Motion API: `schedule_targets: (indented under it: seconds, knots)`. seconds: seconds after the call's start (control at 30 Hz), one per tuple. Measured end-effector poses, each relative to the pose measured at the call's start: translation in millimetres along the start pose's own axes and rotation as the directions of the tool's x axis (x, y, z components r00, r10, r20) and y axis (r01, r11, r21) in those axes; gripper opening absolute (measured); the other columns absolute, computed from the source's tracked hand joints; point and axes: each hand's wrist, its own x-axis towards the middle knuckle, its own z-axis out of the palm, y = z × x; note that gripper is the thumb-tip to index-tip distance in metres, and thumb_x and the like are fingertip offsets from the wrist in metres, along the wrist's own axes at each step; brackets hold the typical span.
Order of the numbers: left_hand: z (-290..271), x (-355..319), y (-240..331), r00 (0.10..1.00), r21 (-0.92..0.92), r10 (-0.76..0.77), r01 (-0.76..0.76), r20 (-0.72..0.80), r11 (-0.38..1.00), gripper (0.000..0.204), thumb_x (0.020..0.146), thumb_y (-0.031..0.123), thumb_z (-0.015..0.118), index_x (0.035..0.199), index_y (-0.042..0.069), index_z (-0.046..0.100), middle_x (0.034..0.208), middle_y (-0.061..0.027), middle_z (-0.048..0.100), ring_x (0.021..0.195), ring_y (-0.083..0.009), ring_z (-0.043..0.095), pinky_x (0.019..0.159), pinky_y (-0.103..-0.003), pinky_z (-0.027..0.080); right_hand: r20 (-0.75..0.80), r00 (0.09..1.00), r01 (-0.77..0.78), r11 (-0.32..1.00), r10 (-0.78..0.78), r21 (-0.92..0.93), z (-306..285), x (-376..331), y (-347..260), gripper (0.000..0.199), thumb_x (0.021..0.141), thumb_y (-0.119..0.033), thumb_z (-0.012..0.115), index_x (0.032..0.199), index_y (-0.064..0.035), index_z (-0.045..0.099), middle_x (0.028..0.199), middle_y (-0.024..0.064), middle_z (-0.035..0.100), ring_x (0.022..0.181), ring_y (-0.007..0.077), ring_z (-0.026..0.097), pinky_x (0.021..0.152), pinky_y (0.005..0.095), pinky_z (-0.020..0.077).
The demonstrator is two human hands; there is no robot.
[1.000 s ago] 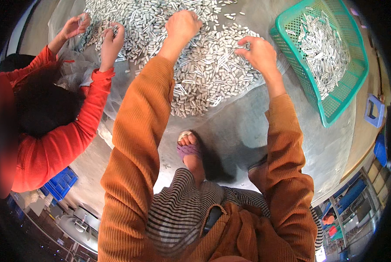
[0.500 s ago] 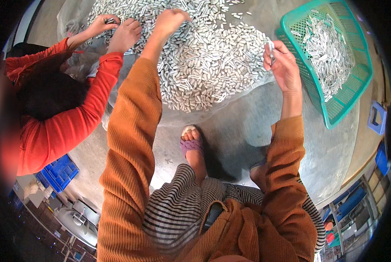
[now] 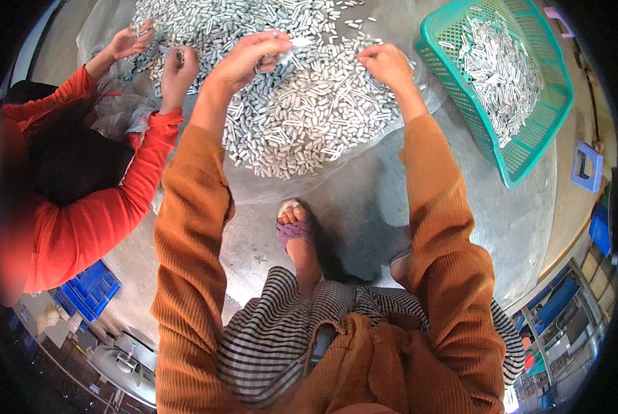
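A broad heap of small pale grey and white oblong pieces (image 3: 309,124) lies on a clear plastic sheet. My left hand (image 3: 250,61) is over the far middle of the heap, its fingers closed, with a small white piece (image 3: 300,43) jutting from the fingertips. To the right, my right hand (image 3: 390,67) hovers over the heap's right side with thumb and fingers pinched together. Whatever lies between those fingertips is too small to make out. A green plastic basket (image 3: 492,148) right of my right hand holds many slim white pieces (image 3: 499,76).
At the left a co-worker in red sleeves (image 3: 102,228) has both hands (image 3: 178,72) at the heap's left edge. A blue crate (image 3: 92,290) stands behind that person. A blue-violet plastic stool (image 3: 587,168) is at the far right. My sandalled foot (image 3: 295,224) rests before the heap.
My right hand has moved left, from beside the basket to over the heap; the white pieces in it no longer show. My left hand has turned and now shows a white piece at its fingertips.
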Motion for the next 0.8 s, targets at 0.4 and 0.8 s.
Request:
schedule_targets:
  seconds: [0.4,0.8]
  knots:
    - [39,9,-8,0.999,-0.164,0.024,-0.018,0.035,0.986,0.026,0.086,0.032,0.063,0.090,0.007,0.058,0.067,0.0054,0.046,0.052,-0.0047,0.038,0.045,-0.022,0.029,0.043,0.873,0.486,0.874,-0.486,0.020,-10,-52,-11,0.022,0.078,-0.024,0.067,0.099,-0.0204,0.069,0.076,0.0101,0.067,0.070,0.0267,0.064,0.064,0.0376,0.0497]
    - [98,16,-36,0.970,0.902,0.240,-0.144,0.047,0.407,0.031,0.075,0.037,0.067,0.103,0.021,0.068,0.087,-0.0138,0.067,0.085,-0.0323,0.064,0.074,-0.042,0.051,-0.094,0.960,0.269,0.962,-0.263,0.053,-12,-74,-7,0.013,0.077,-0.026,0.067,0.088,-0.0192,0.068,0.075,0.0106,0.066,0.073,0.0311,0.064,0.064,0.0439,0.0491]
